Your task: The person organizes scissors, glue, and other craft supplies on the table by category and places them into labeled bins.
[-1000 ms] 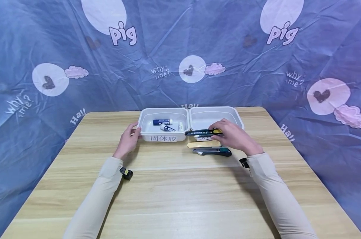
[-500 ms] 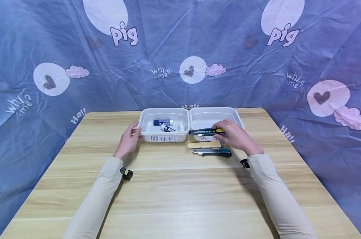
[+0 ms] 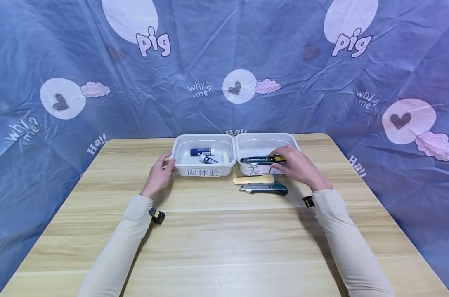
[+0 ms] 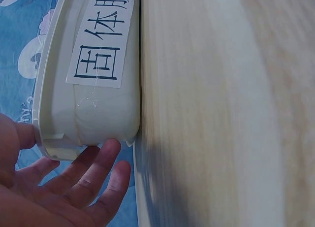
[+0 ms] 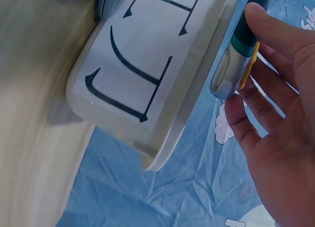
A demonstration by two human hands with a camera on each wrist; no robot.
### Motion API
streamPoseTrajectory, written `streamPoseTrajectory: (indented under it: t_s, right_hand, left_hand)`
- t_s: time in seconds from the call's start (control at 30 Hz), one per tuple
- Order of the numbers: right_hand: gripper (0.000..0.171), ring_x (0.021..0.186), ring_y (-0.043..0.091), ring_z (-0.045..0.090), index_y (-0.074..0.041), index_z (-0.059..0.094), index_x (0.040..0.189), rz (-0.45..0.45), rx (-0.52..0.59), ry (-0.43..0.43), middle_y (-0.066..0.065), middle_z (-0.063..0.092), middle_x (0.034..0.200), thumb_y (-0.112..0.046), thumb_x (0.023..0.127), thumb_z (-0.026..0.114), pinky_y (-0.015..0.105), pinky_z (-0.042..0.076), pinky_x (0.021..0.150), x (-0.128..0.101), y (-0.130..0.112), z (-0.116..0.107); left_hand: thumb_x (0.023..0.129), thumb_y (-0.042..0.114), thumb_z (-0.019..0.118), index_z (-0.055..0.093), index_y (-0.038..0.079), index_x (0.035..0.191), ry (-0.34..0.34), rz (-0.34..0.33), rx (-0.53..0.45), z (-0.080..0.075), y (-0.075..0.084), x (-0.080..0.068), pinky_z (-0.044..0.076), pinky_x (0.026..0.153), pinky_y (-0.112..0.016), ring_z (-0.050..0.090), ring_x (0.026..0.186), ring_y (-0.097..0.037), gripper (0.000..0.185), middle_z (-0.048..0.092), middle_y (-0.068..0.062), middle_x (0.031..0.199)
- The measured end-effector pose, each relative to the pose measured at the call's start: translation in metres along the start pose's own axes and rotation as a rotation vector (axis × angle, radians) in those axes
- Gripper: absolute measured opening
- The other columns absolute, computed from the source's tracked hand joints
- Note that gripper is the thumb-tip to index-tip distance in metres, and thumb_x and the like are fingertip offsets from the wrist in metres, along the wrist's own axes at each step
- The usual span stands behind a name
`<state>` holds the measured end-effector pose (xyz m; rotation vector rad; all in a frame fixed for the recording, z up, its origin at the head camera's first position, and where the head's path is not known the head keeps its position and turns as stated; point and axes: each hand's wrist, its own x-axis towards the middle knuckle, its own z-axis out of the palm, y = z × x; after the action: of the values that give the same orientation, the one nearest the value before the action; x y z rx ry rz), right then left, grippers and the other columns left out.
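Left hand resting against the left end of the white bin labelled with Chinese characters, fingers relaxed and spread, thumb on the rim, palm toward the bin wall; not gripping. Just past the fingers, inside that bin: three glue sticks, two blue-and-white, one small and white. Touching that bin on its far side, a second white bin, also with a paper label on its front wall. Right hand pinching a dark utility knife with a yellow slider by its butt end, fingers curled round it, blade end pointing toward the left hand; knife held level over the front rim of the second bin. Below the right hand, on the bench: a pale wooden stick just in front of the bin, then a second dark utility knife just nearer the person.
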<state>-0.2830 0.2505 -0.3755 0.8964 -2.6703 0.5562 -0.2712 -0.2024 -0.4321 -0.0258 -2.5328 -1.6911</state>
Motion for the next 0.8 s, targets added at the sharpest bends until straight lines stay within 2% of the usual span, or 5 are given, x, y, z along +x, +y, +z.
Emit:
streamPoseTrajectory:
  t_s: [0.27, 0.8]
  right_hand:
    - [0.032, 0.113, 0.031, 0.062, -0.003, 0.071, 0.115, -0.008, 0.009, 0.03, 0.013, 0.072, 0.114, -0.018, 0.088, 0.082, 0.052, 0.049, 0.101, -0.001, 0.008, 0.0]
    - [0.026, 0.111, 0.029, 0.062, -0.005, 0.071, 0.111, -0.01, 0.025, 0.094, 0.011, 0.072, 0.112, -0.011, 0.088, 0.081, 0.05, 0.05, 0.098, -0.003, 0.015, 0.005]
  left_hand:
    - [0.111, 0.027, 0.044, 0.033, 0.006, 0.159, -0.004, -0.006, 0.004, -0.001, 0.0, 0.0, 0.055, 0.103, -0.049, 0.066, 0.112, -0.047, 0.053, 0.058, -0.035, 0.134]
    - [0.111, 0.029, 0.043, 0.033, 0.005, 0.159, -0.004, -0.003, 0.015, 0.0, 0.001, 0.0, 0.054, 0.104, -0.049, 0.067, 0.113, -0.047, 0.054, 0.058, -0.035, 0.134]
